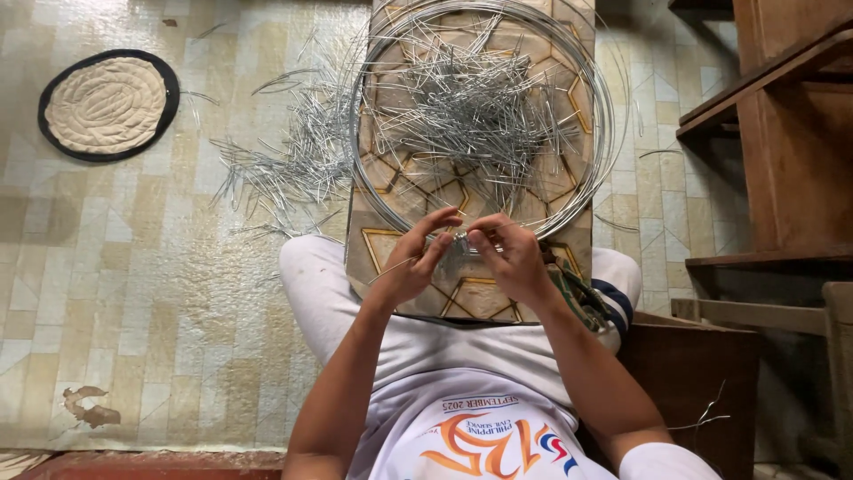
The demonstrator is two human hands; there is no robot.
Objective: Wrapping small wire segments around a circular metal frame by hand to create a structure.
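Observation:
My left hand and my right hand meet over the near end of a patterned wooden board that rests on my lap. Both pinch one short piece of silver wire between the fingertips. A tail of that wire sticks out below my left hand. Farther up the board lies a large coil of wire, and inside it a pile of cut wire pieces.
More cut wire pieces are strewn on the tiled floor left of the board. A round woven mat lies at far left. Wooden furniture stands at right, a dark wooden box beside my right arm.

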